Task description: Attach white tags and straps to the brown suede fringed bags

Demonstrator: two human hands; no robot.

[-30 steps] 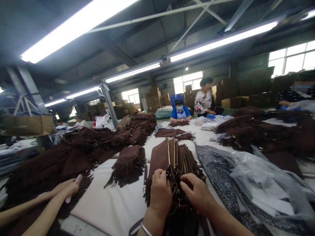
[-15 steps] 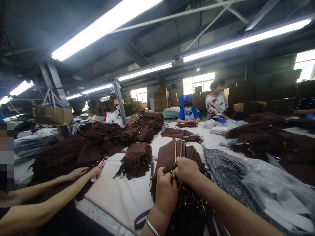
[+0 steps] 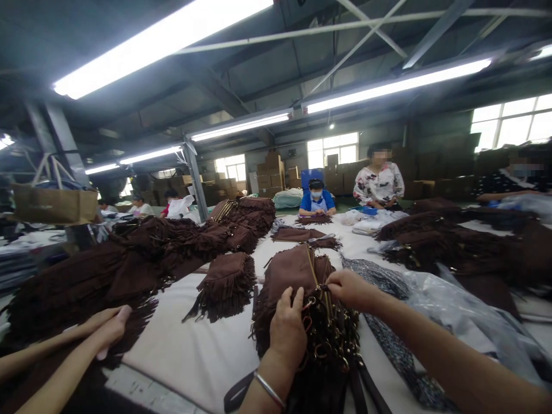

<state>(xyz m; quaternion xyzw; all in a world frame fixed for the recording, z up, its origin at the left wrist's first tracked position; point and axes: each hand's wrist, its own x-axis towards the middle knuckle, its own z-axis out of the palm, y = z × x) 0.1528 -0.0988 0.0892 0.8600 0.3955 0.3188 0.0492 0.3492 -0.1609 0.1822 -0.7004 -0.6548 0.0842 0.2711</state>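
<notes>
A pale table (image 3: 172,339) holds brown bags (image 3: 287,269). The left hand (image 3: 288,333) rests loose-fingered on one; the right hand (image 3: 351,290) pinches its zipper end (image 3: 318,280).

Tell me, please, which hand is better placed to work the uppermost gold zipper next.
Probably the right hand: its fingertips are close beside the gold zipper's near end, while the left hand lies over the brown fringed bag, farther from it.
</notes>
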